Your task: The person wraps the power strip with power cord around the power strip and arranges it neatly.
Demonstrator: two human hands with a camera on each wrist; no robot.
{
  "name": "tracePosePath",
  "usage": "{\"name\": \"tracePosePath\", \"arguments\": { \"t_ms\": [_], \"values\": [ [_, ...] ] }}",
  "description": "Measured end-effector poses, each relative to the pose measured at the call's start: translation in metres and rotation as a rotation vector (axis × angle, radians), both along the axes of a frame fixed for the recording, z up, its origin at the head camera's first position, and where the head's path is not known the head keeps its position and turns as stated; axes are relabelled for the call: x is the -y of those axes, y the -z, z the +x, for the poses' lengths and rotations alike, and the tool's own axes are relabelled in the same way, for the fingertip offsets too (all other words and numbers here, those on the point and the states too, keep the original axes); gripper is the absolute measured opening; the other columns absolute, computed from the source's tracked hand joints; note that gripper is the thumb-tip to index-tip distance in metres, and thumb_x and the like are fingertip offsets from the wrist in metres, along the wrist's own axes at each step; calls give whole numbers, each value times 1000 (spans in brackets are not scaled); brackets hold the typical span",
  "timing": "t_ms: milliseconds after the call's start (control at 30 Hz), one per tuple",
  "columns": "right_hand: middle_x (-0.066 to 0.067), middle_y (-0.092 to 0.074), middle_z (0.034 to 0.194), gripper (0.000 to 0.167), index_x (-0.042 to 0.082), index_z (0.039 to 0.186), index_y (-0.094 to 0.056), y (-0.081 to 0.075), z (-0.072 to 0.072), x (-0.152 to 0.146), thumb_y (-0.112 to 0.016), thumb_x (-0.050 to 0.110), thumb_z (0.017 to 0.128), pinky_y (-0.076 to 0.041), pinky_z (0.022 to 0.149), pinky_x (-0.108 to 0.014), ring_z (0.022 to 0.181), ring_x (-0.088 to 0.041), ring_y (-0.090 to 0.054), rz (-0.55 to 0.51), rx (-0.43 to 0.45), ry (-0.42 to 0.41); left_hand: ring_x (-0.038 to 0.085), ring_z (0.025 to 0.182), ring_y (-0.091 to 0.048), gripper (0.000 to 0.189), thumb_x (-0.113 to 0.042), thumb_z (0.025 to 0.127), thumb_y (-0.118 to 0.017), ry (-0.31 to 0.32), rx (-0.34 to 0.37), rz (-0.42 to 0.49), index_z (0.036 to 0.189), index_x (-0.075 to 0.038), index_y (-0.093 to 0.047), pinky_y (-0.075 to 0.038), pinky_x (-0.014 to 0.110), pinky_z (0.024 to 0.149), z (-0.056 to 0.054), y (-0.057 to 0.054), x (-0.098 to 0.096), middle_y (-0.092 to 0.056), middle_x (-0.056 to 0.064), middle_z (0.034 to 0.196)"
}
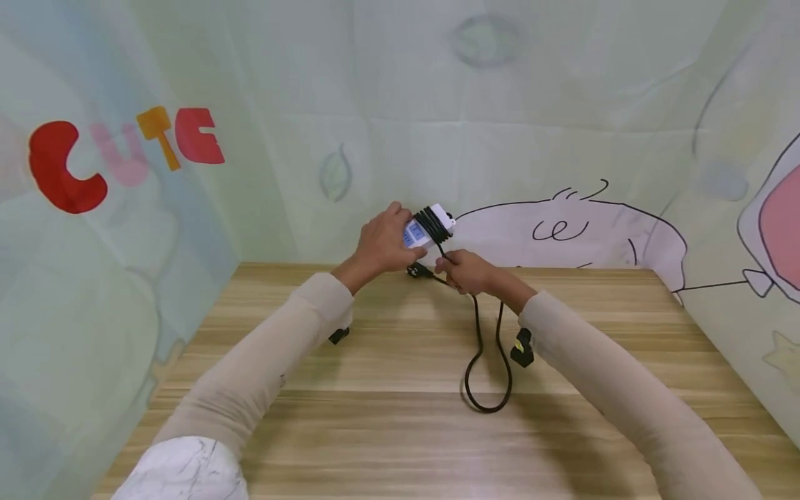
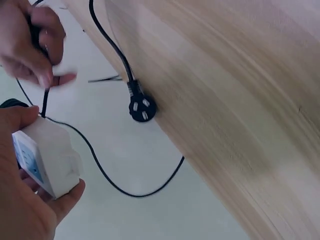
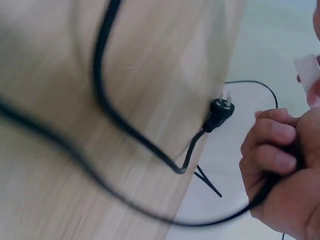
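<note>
My left hand point(image 1: 385, 239) grips a white power strip point(image 1: 442, 215) with blue socket faces, raised above the back edge of the table. Several turns of black cord point(image 1: 431, 225) are wound round the strip's far end. Beside it, my right hand point(image 1: 469, 271) holds the cord in curled fingers, as the right wrist view also shows. From that hand a loose loop of cord point(image 1: 488, 410) hangs toward the front. The black three-pin plug point(image 2: 142, 107) dangles on its cord near the table edge, apart from both hands.
The wood-grain table point(image 1: 400, 430) spreads below both arms. Behind it hangs a pale printed backdrop point(image 1: 400, 83) with cartoon drawings and coloured letters. A small black device point(image 1: 523, 348) sits at the right wrist, and another point(image 1: 339, 336) at the left.
</note>
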State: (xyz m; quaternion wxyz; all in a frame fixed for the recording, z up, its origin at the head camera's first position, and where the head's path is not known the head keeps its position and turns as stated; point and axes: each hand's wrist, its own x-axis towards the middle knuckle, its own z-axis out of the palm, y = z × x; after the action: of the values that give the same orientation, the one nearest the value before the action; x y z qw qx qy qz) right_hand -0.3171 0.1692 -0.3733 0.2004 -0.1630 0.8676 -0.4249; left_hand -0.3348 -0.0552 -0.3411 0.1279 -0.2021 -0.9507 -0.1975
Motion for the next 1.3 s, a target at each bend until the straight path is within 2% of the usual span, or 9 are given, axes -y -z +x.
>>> {"name": "tracePosePath", "arguments": {
  "t_ms": [167, 300, 567, 733, 867, 1000, 1067, 1167, 1300],
  "values": [
    [-10, -69, 89, 62, -5, 122, -76, 1, 11, -3, -32, 39, 125, -47, 72, -31, 73, -14, -55, 254, -179, -59, 30, 102, -68, 66, -42, 90, -86, -50, -9, -15, 142, -4, -66, -60, 49, 86, -4, 1, 6, -63, 11, 122],
    [-16, -74, 99, 60, 1, 115, -79, 4, 21, -8, -36, 42, 124, -48, 76, -36, 78, -19, -56, 324, -267, -72, 31, 103, -68, 67, -41, 91, -83, -54, -2, -6, 142, -3, -66, -61, 49, 86, -6, 3, 7, -63, 11, 123],
    [-15, -81, 107, 59, 4, 114, -80, 11, 42, -30, -47, 53, 120, -53, 72, -34, 78, -20, -67, 260, -298, -40, 32, 103, -68, 68, -41, 90, -82, -63, -8, -32, 144, -3, -66, -62, 50, 85, -2, 1, 2, -63, 12, 125],
    [-16, -79, 97, 54, 4, 108, -80, 20, 57, -41, -54, 51, 118, -52, 67, -34, 69, -17, -63, 176, -244, -54, 33, 101, -68, 63, -39, 91, -80, -97, -23, -25, 141, -2, -66, -62, 51, 82, -5, 2, 7, -63, 13, 122],
    [-13, -70, 92, 48, 4, 110, -76, 24, 64, -46, -54, 46, 119, -61, 66, -38, 67, -21, -63, 75, -205, -57, 33, 101, -68, 62, -38, 91, -79, -93, -27, -45, 140, -1, -66, -62, 51, 81, -7, 3, 11, -62, 13, 122],
    [-6, -54, 85, 47, 6, 119, -69, 13, 65, -48, -43, 45, 123, -64, 67, -41, 64, -23, -61, -12, -164, -55, 33, 103, -67, 62, -38, 92, -77, -84, -24, -99, 141, 0, -64, -62, 52, 83, -7, 7, 13, -61, 14, 126],
    [-6, -53, 88, 46, 9, 123, -68, 0, 66, -47, -38, 44, 124, -60, 68, -41, 63, -23, -59, -2, -194, -50, 34, 103, -67, 62, -38, 93, -77, -83, -23, -127, 141, -1, -64, -62, 52, 83, -7, 10, 13, -61, 13, 127],
    [-7, -54, 91, 45, 10, 123, -68, -22, 64, -42, -35, 41, 124, -52, 73, -39, 71, -22, -57, 71, -285, -55, 33, 103, -66, 60, -38, 93, -77, -70, -26, -169, 140, -1, -65, -62, 52, 82, -8, 13, 12, -61, 13, 127],
    [-7, -63, 97, 35, 12, 114, -69, -47, 56, -32, -43, 34, 123, -46, 82, -40, 86, -21, -56, 173, -446, -110, 32, 103, -64, 59, -34, 93, -77, -34, -36, -223, 141, -3, -66, -61, 50, 80, -8, 15, 6, -62, 11, 127]
  ]
}}
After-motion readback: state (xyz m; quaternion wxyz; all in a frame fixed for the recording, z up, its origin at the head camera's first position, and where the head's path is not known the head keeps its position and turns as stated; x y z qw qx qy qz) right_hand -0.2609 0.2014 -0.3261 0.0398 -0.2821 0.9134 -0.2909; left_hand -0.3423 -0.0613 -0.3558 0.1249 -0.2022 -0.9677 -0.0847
